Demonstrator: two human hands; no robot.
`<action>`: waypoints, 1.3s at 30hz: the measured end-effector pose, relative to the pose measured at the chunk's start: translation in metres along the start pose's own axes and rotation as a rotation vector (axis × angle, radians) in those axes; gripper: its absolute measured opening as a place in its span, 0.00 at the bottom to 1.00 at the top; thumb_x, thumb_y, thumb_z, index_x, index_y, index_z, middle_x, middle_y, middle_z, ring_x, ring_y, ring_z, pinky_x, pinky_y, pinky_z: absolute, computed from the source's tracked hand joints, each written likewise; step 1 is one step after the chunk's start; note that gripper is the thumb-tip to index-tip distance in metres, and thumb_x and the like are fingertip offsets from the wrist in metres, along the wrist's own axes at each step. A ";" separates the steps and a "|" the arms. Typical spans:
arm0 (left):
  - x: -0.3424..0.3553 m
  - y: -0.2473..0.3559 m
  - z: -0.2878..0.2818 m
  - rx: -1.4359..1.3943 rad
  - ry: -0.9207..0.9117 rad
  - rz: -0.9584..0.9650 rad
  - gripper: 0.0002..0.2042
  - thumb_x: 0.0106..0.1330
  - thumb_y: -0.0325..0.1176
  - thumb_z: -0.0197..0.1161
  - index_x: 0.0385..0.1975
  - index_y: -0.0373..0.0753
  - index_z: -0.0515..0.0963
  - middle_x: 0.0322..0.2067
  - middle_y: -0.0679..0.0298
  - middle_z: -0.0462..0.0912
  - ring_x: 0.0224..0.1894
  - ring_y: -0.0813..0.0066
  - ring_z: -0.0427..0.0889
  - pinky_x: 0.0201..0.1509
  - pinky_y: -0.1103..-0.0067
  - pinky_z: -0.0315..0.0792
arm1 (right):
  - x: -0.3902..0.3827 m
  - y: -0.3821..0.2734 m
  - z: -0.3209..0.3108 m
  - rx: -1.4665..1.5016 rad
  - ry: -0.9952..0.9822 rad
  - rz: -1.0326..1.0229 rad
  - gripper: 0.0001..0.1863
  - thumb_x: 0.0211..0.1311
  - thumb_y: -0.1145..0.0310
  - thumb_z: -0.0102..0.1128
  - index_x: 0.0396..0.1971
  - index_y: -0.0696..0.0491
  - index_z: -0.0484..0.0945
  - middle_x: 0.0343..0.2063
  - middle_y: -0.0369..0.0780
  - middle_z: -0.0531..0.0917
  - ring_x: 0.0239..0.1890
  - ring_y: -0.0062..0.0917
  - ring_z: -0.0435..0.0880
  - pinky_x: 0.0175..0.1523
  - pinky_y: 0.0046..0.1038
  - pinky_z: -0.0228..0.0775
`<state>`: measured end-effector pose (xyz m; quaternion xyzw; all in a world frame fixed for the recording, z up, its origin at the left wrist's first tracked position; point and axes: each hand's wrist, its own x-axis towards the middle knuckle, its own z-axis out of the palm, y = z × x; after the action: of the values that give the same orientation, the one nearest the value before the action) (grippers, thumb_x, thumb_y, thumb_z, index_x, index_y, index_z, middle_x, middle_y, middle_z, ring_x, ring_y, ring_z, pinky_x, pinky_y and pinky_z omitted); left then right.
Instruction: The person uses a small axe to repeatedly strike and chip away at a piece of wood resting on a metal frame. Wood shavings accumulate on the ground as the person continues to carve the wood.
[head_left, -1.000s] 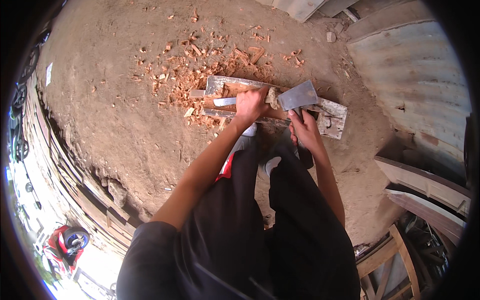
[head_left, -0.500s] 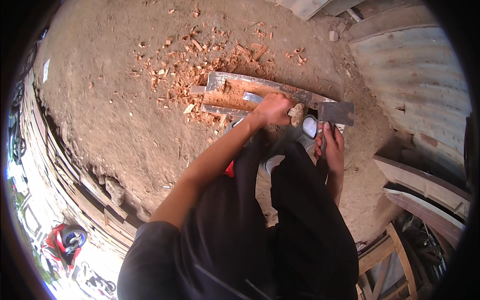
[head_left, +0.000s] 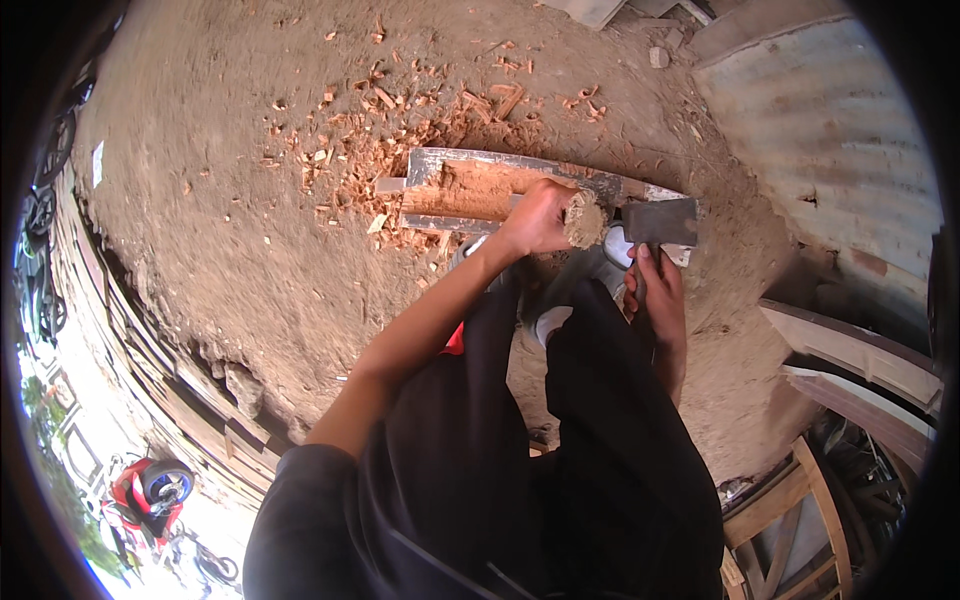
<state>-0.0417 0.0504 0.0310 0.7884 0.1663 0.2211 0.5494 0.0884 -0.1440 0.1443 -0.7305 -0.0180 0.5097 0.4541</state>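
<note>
My left hand [head_left: 541, 218] is closed on a chisel, its pale, frayed handle end [head_left: 584, 220] sticking out toward the right. Only a little of the blade shows beside my fingers, over the orange hollow of a weathered wooden plank [head_left: 450, 175] that lies on the ground among wood shavings. My right hand [head_left: 657, 300] is closed on the dark handle of a tool with a broad, flat, rectangular metal head [head_left: 661, 215]. That head is over the plank's right end, a short way from the chisel's handle end. My shoes show partly below the plank, between my legs.
Wood chips [head_left: 400, 110] spread over the dirt beyond the plank. Corrugated metal sheeting [head_left: 820, 150] stands at the right, with boards [head_left: 850, 350] and a wooden frame [head_left: 815, 470] below it. Stacked planks run along the left; a red motorbike [head_left: 130, 495] stands in bright light outside.
My left hand has moved rightward and down along the plank, and less blade shows. My right hand has moved down and right, with the metal head now squarer to view.
</note>
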 end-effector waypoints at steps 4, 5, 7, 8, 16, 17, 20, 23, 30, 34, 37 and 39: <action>-0.015 -0.026 0.006 -0.861 -0.013 -0.266 0.10 0.61 0.38 0.69 0.31 0.38 0.82 0.31 0.54 0.87 0.35 0.51 0.87 0.43 0.65 0.80 | -0.005 0.002 -0.001 -0.002 -0.009 0.004 0.20 0.78 0.50 0.57 0.48 0.53 0.75 0.22 0.33 0.73 0.15 0.18 0.73 0.19 0.24 0.65; -0.033 -0.048 0.003 -1.474 0.049 -0.471 0.09 0.64 0.38 0.67 0.33 0.39 0.82 0.33 0.56 0.88 0.39 0.53 0.87 0.45 0.66 0.80 | -0.005 0.003 -0.002 -0.002 -0.022 0.003 0.20 0.78 0.50 0.57 0.48 0.53 0.75 0.22 0.33 0.73 0.15 0.18 0.73 0.19 0.24 0.65; -0.066 -0.092 -0.015 -1.670 0.207 -0.629 0.08 0.70 0.37 0.62 0.38 0.40 0.81 0.38 0.59 0.85 0.44 0.58 0.86 0.49 0.67 0.79 | -0.005 0.006 -0.006 0.005 -0.027 0.007 0.20 0.78 0.49 0.58 0.47 0.53 0.75 0.22 0.33 0.73 0.16 0.17 0.73 0.19 0.23 0.64; -0.090 -0.115 -0.035 -1.254 0.283 -0.569 0.07 0.74 0.36 0.58 0.41 0.41 0.80 0.39 0.61 0.83 0.46 0.61 0.84 0.52 0.67 0.79 | -0.005 0.007 -0.006 0.006 -0.025 0.007 0.20 0.78 0.49 0.58 0.47 0.53 0.75 0.22 0.33 0.73 0.16 0.17 0.73 0.19 0.23 0.64; -0.084 -0.044 -0.099 -0.280 0.074 -0.226 0.06 0.75 0.35 0.64 0.41 0.43 0.75 0.36 0.69 0.78 0.40 0.74 0.80 0.41 0.76 0.78 | -0.007 0.016 -0.010 0.037 0.000 0.023 0.21 0.77 0.48 0.58 0.47 0.54 0.75 0.23 0.33 0.73 0.17 0.17 0.73 0.21 0.23 0.64; -0.085 -0.053 -0.089 0.172 0.095 -0.149 0.05 0.75 0.34 0.63 0.39 0.43 0.74 0.35 0.70 0.77 0.38 0.75 0.81 0.39 0.77 0.79 | -0.005 0.017 -0.008 0.037 -0.021 0.013 0.21 0.77 0.48 0.58 0.48 0.54 0.75 0.23 0.33 0.73 0.17 0.17 0.73 0.21 0.23 0.64; -0.036 -0.005 -0.035 -0.169 0.148 -0.194 0.12 0.71 0.39 0.68 0.34 0.39 0.74 0.28 0.63 0.76 0.32 0.70 0.77 0.34 0.69 0.70 | -0.005 0.018 -0.006 0.022 -0.031 -0.010 0.21 0.77 0.48 0.59 0.48 0.54 0.75 0.23 0.33 0.73 0.18 0.17 0.74 0.21 0.22 0.64; -0.023 -0.001 -0.002 -0.165 0.318 -0.084 0.12 0.71 0.39 0.69 0.38 0.38 0.75 0.26 0.64 0.74 0.29 0.72 0.74 0.32 0.71 0.68 | -0.008 0.014 -0.007 -0.022 -0.053 -0.022 0.21 0.77 0.48 0.59 0.48 0.53 0.75 0.23 0.33 0.74 0.17 0.17 0.73 0.21 0.22 0.63; -0.065 -0.061 -0.075 -0.694 0.648 -0.241 0.14 0.76 0.41 0.61 0.31 0.39 0.75 0.18 0.69 0.71 0.20 0.83 0.69 0.24 0.81 0.64 | -0.006 0.020 -0.023 0.034 0.019 0.040 0.20 0.77 0.49 0.59 0.48 0.53 0.75 0.23 0.33 0.74 0.17 0.17 0.73 0.21 0.22 0.64; -0.083 -0.051 -0.123 -0.512 0.581 -0.212 0.19 0.77 0.42 0.59 0.22 0.46 0.64 0.14 0.73 0.61 0.17 0.83 0.61 0.20 0.79 0.54 | -0.011 0.015 -0.018 0.071 0.026 0.073 0.20 0.77 0.49 0.59 0.47 0.53 0.75 0.23 0.33 0.74 0.17 0.18 0.73 0.21 0.24 0.65; -0.090 -0.069 -0.096 -0.311 0.613 -0.168 0.20 0.77 0.50 0.62 0.26 0.45 0.69 0.22 0.70 0.68 0.23 0.79 0.65 0.27 0.77 0.60 | -0.006 0.018 -0.016 0.087 -0.016 0.074 0.20 0.77 0.49 0.59 0.47 0.53 0.75 0.23 0.33 0.74 0.17 0.18 0.73 0.21 0.24 0.65; -0.076 -0.060 -0.068 -0.279 0.579 -0.166 0.16 0.76 0.46 0.64 0.29 0.43 0.73 0.23 0.69 0.70 0.27 0.77 0.66 0.33 0.76 0.63 | -0.004 0.021 -0.014 0.085 -0.031 0.078 0.20 0.77 0.49 0.59 0.47 0.53 0.76 0.23 0.34 0.74 0.17 0.18 0.73 0.21 0.24 0.66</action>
<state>-0.1438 0.0866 -0.0178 0.5938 0.3472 0.4111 0.5982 0.0883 -0.1674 0.1340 -0.7027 0.0251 0.5386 0.4642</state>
